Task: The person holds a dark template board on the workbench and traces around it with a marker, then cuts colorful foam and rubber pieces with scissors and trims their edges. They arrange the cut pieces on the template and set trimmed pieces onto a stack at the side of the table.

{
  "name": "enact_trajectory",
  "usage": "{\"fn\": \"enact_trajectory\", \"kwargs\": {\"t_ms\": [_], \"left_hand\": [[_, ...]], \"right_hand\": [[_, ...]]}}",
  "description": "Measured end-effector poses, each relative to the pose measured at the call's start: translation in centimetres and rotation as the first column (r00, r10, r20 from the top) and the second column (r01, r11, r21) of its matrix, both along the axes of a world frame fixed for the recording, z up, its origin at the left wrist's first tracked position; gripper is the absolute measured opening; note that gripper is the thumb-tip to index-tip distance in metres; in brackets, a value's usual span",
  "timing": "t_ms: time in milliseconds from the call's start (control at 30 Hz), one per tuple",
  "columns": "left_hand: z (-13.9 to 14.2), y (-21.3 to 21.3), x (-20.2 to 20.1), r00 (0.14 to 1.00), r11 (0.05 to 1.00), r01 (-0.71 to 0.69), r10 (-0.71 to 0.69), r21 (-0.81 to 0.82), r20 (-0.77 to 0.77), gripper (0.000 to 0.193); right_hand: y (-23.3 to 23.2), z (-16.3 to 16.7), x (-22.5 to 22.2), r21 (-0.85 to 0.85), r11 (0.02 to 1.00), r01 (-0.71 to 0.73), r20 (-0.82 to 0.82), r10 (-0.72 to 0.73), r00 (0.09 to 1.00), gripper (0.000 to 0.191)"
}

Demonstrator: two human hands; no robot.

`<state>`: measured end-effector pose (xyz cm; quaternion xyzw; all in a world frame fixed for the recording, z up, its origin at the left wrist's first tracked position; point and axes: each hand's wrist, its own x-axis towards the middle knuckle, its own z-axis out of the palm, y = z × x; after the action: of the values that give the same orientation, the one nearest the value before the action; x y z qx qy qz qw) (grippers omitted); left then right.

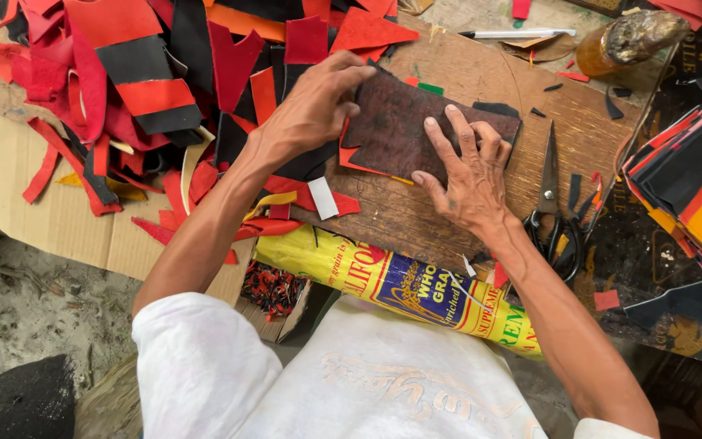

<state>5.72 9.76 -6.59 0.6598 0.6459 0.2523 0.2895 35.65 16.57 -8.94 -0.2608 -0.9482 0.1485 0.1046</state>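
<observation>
A: What is under the person's hands?

B: A dark brown, mottled leather piece (404, 130), roughly rectangular and flat, lying on a worn wooden board (465, 77). An orange-red sheet peeks out beneath its lower edge.

A: And around it?

B: A heap of red, black and orange scraps (140, 89) crowds the board's left side and runs right up to the piece's left edge, spilling onto cardboard (58, 219). Black-handled scissors (552, 203) lie closed to the right, near the right wrist. A white pen (517, 33) and a grimy amber bottle (627, 41) sit at the far edge, a stack of cut coloured pieces (692, 179) at far right, and a yellow printed sack (400, 289) along the near edge.

A: How do the hands sit?

B: The left hand (314, 106) curls its fingers over the piece's upper left corner, pinching that edge. The right hand (469, 175) is spread flat, fingers apart, pressing on the piece's lower right part, gripping nothing
</observation>
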Motion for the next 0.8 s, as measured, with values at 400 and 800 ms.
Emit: {"fn": "enact_trajectory", "kwargs": {"t_ms": [400,800], "left_hand": [[-1.3,1.2,-0.2,0.97,0.985,0.171,-0.164,0.027,-0.179,0.102],[-0.3,2.4,-0.3,0.979,0.986,0.165,-0.167,-0.029,-0.119,0.099]], "right_hand": [[0.6,-1.2,-0.3,-0.114,0.993,-0.002,-0.11,-0.01,0.994,0.07],[-1.0,-0.2,2.5,-0.224,0.952,0.208,-0.156,-0.246,0.957,0.052]]}}
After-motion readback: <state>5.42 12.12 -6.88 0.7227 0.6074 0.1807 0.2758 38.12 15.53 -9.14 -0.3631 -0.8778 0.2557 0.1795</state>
